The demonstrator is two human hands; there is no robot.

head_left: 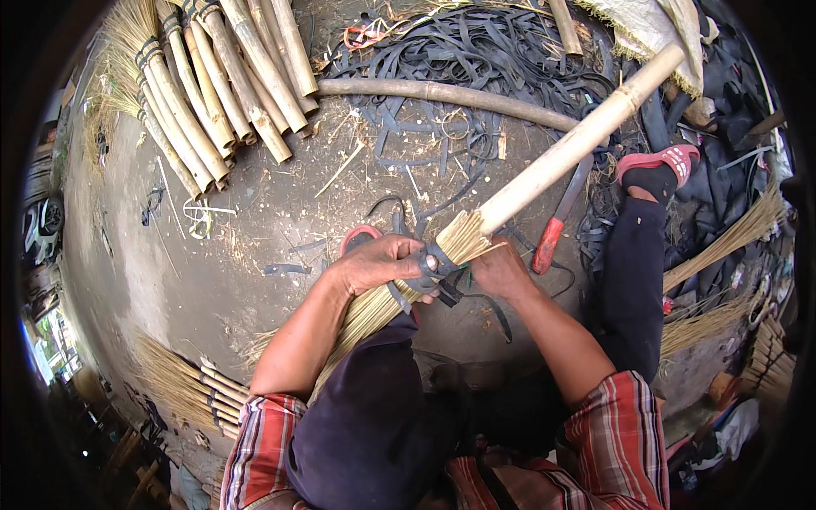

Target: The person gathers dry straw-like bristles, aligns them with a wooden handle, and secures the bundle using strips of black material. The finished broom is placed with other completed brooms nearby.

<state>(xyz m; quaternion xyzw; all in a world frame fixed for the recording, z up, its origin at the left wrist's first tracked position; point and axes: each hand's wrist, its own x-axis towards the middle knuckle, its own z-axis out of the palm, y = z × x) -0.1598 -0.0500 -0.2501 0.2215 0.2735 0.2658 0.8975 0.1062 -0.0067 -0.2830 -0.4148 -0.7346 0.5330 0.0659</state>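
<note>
At far left we see a cluster of bundled brooms (255, 110) on the ground, straw ends up and left, pale bamboo handles slanting down to the right. Below them, nearer the lower edge, we find more brooms (174, 378), their straw spread to the left.

Toward the middle, the straw bristles (365, 319) of the broom in hand run beside the left forearm and the dark-clothed knee (365, 408). The left hand (374, 265) has its fingers clamped around the neck of this bundle, thumb pressed on the black strip (427, 276) wrapped about it. Cut straw ends fan out just past the wrap, and from there the bamboo handle (561, 153) slants to the upper right. Beyond it we see a tangled heap of dark strips (476, 51) and a curved wooden pole (450, 93).

The right hand (501, 270) is just right of the wrap, fingers curled in; we cannot tell what, if anything, they pinch, as the hand's back hides them. Next comes a knife (548, 246) with a red handle. At far right we have 1 foot in a red sandal (671, 161) and a sheaf of straw (731, 234).
</note>
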